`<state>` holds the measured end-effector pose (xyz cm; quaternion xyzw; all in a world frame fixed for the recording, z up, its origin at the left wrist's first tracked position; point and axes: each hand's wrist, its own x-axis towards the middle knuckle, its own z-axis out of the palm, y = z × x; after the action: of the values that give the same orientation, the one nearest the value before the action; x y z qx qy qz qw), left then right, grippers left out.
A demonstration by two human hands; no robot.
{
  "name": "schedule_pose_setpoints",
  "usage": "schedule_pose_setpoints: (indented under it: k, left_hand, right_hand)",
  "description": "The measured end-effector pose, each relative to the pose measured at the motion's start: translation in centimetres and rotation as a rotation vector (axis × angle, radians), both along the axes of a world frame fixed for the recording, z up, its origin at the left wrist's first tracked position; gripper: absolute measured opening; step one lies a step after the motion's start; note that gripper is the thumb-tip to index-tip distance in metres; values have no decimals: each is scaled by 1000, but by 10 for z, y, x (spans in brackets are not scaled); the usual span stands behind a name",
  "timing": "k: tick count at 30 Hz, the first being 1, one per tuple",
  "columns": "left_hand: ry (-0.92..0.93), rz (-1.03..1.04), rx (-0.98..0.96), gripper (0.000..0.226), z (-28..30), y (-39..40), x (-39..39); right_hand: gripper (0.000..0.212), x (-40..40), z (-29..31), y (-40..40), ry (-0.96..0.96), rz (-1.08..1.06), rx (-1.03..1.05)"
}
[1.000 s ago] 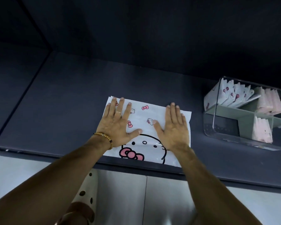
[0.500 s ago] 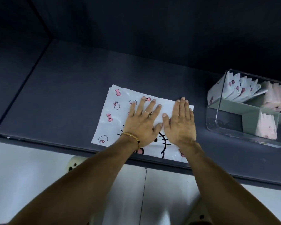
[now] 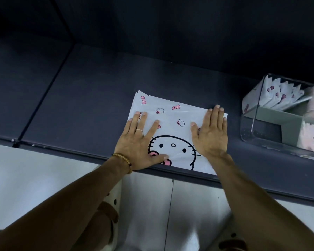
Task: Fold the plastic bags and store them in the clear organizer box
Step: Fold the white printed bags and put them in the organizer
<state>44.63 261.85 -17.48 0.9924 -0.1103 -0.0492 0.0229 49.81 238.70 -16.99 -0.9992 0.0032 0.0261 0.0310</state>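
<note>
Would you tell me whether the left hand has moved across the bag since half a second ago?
Yes: the left hand slid leftward, toward the plastic bag's left edge.

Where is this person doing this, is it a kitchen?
Probably a home kitchen or utility counter, though that's a guess. A dark countertop sits above pale cabinet doors, and a clear organizer box holds folded bags.

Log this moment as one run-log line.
left hand: flat on white cat-print plastic bag | right hand: flat on bag | clear organizer box: right, holds folded bags
</note>
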Motion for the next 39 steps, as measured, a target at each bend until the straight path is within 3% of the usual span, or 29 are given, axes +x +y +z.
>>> schedule_pose_setpoints:
  k: [4, 8, 12, 16, 19, 22, 29, 33, 37, 39]
  left_hand:
    - [-13, -3, -8, 111, -1, 0, -2]
    - [-22, -8, -17, 113, -2, 1, -1]
    - [-13, -7, -12, 114, -3, 3, 0]
    - [2, -13, -4, 112, -1, 3, 1]
    - [10, -29, -25, 107, 6, 2, 0]
    - [23, -61, -59, 97, 13, 0, 2]
    - [186, -193, -85, 101, 25, 7, 0]
    - [231, -213, -186, 49, 43, 16, 8]
    - [425, -106, -324, 32, 73, 25, 16]
    - [468, 8, -343, 33, 83, 37, 20]
  right_hand:
    - [56, -39, 5, 64, -36, 279, 235]
    - [59, -53, 1, 33, 44, 431, 104]
    - [72, -65, 2, -41, 114, 453, -53]
    - [72, -72, 14, -80, 180, 412, -129]
    - [68, -83, 27, -71, 141, 437, -55]
    - [51, -96, 29, -51, 89, 525, 29]
    - [15, -93, 39, -40, 10, 451, 24]
    - [17, -74, 50, -40, 40, 230, 222]
    - [39, -68, 59, -50, 220, 189, 337]
    - [13, -63, 57, -54, 196, 112, 400]
